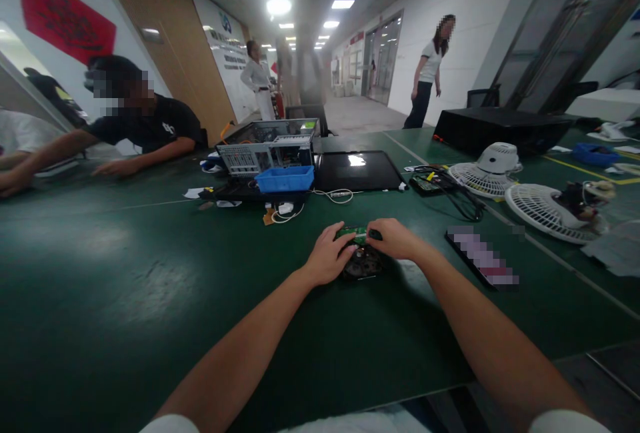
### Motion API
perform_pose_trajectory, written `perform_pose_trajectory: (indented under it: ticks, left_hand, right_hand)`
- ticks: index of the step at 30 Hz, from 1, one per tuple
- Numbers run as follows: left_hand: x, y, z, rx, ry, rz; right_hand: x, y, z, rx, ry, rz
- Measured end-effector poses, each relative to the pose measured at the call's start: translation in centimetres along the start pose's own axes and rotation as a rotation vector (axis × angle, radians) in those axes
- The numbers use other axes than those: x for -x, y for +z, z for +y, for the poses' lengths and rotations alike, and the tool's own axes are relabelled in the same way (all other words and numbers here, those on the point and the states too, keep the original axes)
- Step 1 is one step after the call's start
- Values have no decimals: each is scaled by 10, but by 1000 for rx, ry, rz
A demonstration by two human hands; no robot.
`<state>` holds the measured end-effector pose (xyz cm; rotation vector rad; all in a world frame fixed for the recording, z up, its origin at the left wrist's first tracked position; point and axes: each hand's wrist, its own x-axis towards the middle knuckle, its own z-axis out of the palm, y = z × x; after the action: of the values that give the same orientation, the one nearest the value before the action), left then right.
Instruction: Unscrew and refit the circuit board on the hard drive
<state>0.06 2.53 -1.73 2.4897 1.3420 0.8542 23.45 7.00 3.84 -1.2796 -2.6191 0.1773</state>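
A small green circuit board with a dark round fan part [361, 261] lies on the green table [150, 273] straight ahead of me. My left hand [327, 254] is curled over its left side, fingers bent onto the board. My right hand [395, 238] grips its top right edge with pinched fingers. Both hands hide much of the part.
A phone [481, 258] lies right of my hands. Two white fan grilles [543, 211] and cables sit further right. Behind are a blue tray [285, 178], an open computer case [267, 146] and a black panel [356, 170]. A person [135, 123] leans on the table at left; others stand in the corridor.
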Motion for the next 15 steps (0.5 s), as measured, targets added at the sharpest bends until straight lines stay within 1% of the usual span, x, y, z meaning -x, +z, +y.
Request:
perform_pose_trajectory:
  ticks: [10,15]
  left_hand:
    - [-1,2,-1,-12,-7,-20]
    - [-1,1,-1,8,-11,-16]
  right_hand:
    - [2,-4,-6,46,6,5]
    - [2,-4,-6,30,7,6]
